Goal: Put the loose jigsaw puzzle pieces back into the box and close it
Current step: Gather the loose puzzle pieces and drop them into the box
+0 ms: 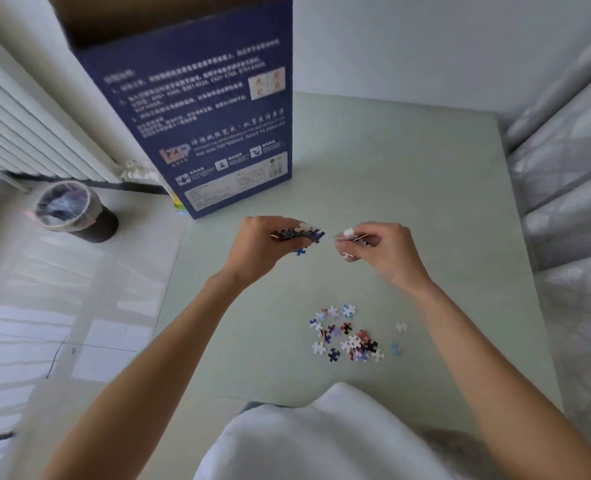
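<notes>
A tall dark-blue puzzle box [197, 109] stands upright at the table's far left, its top open. My left hand [263, 249] grips a bunch of joined puzzle pieces [304, 233] just in front of the box. One blue piece [300, 251] shows just below that bunch. My right hand [380, 251] is close beside it and pinches a pale puzzle piece [353, 237] between fingertips. Several loose coloured pieces [347, 336] lie scattered on the pale green table [408, 188] nearer to me, with single pieces [401, 327] off to the right.
A dark waste bin [75, 211] lined with plastic stands on the floor left of the table. A white radiator [20, 123] runs along the left wall. Curtains [571, 161] hang along the right side. My white clothing [322, 441] fills the bottom.
</notes>
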The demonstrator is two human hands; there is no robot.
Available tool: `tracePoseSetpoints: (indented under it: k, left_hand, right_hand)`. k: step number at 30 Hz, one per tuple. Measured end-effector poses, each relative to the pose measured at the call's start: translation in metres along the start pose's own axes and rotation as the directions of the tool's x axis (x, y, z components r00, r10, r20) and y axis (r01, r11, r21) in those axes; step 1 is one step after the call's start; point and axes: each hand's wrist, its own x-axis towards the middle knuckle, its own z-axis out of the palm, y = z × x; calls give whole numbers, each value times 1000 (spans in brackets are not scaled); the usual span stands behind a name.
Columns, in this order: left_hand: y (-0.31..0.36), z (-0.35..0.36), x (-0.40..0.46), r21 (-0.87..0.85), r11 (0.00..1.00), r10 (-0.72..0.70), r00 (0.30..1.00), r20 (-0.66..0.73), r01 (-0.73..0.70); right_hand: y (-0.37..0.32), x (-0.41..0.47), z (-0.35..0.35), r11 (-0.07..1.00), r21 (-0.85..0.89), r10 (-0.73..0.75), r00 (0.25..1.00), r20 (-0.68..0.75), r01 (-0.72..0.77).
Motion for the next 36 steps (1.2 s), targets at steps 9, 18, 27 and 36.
tracePoseSetpoints:
  k: [9, 18, 27, 36]
  left_hand:
    - [45, -187, 98, 262, 942, 318, 814, -485, -212]
    - [23, -214, 160, 450, 893, 180, 918, -354, -2]
    - [9, -219, 150, 419, 906, 209, 925, -318, -61]
    - [9, -216, 146, 504, 857, 337, 853, -399, -103]
  right_hand:
    - [-180, 126, 18, 895, -160, -421, 907, 6, 417]
    - [-240, 218, 62, 718, -479, -514, 849, 127, 506]
    - [-251, 234, 86, 338, -667, -477, 731, 487, 664]
    - [-245, 231, 84, 395, -690, -518, 767, 378, 606]
